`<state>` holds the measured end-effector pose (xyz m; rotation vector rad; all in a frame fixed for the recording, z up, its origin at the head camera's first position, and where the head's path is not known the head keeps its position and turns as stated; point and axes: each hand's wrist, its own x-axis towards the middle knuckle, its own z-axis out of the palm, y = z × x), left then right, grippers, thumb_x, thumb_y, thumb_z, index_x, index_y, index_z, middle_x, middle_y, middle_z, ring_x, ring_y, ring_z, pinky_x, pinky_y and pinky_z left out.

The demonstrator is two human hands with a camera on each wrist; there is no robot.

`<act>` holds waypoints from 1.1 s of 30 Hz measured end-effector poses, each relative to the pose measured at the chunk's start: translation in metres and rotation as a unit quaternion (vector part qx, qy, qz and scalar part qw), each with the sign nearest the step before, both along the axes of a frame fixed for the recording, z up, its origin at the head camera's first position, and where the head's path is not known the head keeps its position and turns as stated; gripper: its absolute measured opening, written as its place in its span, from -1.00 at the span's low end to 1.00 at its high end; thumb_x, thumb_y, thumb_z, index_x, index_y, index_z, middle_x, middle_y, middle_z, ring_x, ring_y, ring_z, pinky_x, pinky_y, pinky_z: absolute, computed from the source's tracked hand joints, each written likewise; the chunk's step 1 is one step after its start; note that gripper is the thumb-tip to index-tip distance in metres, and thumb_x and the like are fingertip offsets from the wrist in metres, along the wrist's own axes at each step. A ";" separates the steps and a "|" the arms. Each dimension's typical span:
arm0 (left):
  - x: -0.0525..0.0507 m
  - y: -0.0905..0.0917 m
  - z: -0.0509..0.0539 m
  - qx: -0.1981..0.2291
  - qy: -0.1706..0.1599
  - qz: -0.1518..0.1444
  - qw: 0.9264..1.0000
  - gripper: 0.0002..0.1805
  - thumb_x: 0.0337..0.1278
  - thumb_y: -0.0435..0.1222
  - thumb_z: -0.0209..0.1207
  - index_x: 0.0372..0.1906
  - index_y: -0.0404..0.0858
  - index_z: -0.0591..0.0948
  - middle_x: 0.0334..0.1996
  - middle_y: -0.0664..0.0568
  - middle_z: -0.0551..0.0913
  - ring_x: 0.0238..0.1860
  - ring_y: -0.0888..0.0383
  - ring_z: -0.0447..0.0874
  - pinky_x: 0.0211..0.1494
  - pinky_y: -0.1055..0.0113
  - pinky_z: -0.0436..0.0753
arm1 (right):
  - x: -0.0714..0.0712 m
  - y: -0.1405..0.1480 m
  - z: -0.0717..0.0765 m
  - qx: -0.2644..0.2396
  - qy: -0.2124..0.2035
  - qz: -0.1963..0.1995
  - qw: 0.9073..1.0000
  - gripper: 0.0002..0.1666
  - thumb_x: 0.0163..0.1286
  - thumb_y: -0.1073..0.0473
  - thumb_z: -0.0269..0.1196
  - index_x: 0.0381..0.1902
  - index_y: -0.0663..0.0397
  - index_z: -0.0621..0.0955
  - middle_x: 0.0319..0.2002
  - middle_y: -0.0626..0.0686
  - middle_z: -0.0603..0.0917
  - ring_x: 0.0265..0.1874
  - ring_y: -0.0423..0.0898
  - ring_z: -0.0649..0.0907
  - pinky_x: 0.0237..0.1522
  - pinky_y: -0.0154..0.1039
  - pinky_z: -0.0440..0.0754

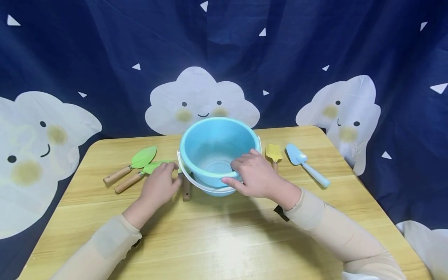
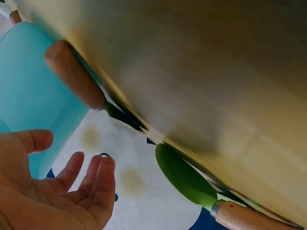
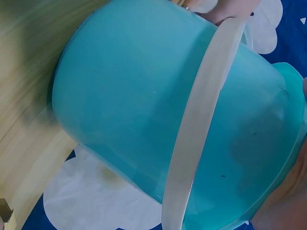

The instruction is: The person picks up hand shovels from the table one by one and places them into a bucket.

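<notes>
A light blue bucket [image 1: 206, 146] stands at the back middle of the table, its white handle [image 3: 196, 124] lowered across the near side. With the thumb outside and fingers over the rim, my right hand [image 1: 257, 175] grips the bucket's near right edge. My left hand [image 1: 159, 182] is just left of the bucket, fingers loosely bent and holding nothing, as the left wrist view shows. Beside it lie green leaf-shaped trowels with wooden handles: one farther left [image 1: 144, 157], one partly behind the hand [image 1: 129, 182]. A third wooden handle [image 1: 187, 189] sticks out by the bucket, its blade mostly hidden.
Right of the bucket lie a small yellow shovel [image 1: 274, 151], its handle partly hidden by my right hand, and a light blue trowel [image 1: 297, 154]. The wooden table [image 1: 196, 241] ends at a dark blue curtain [image 1: 238, 50] with smiling clouds.
</notes>
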<state>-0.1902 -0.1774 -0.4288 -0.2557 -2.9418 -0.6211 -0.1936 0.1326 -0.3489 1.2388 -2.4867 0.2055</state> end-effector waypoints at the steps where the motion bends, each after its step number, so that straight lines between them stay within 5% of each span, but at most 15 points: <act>1: 0.000 0.000 -0.002 -0.004 -0.007 0.001 1.000 -0.54 0.34 -0.11 0.10 0.15 -0.35 0.56 0.01 -0.24 0.60 -0.02 -0.21 0.61 -0.06 -0.13 0.60 | 0.000 0.000 0.000 0.000 0.001 0.000 1.000 -0.30 0.49 -0.46 -0.20 -0.60 -0.09 0.33 -0.66 -0.17 0.29 -0.62 -0.16 0.30 -0.36 -0.18 0.19; 14: -0.001 0.004 -0.013 -0.061 -0.063 -0.008 0.996 -0.59 0.28 -0.13 0.16 0.04 -0.36 0.56 -0.13 -0.21 0.62 -0.18 -0.15 0.66 -0.22 -0.05 0.65 | 0.000 0.000 -0.002 0.001 0.001 -0.001 1.000 -0.30 0.49 -0.47 -0.21 -0.60 -0.09 0.34 -0.66 -0.18 0.29 -0.60 -0.17 0.31 -0.36 -0.18 0.20; 27: 0.000 0.020 -0.014 -0.056 -0.094 -0.003 0.994 -0.77 0.26 -0.10 0.08 -0.45 -0.10 0.54 -0.42 -0.06 0.54 -0.47 -0.02 0.51 -0.56 0.09 0.51 | 0.001 0.001 -0.002 0.003 0.006 -0.004 1.000 -0.33 0.48 -0.44 -0.15 -0.60 -0.09 0.34 -0.65 -0.17 0.29 -0.60 -0.16 0.31 -0.35 -0.18 0.21; 33: 0.000 0.026 -0.014 -0.077 -0.083 0.008 0.994 -0.75 0.21 -0.11 0.08 -0.36 -0.22 0.55 -0.43 -0.11 0.54 -0.50 -0.07 0.53 -0.59 0.07 0.49 | 0.000 0.000 -0.003 0.008 0.011 -0.007 1.000 -0.35 0.47 -0.43 -0.10 -0.59 -0.08 0.35 -0.64 -0.18 0.31 -0.59 -0.16 0.32 -0.34 -0.18 0.22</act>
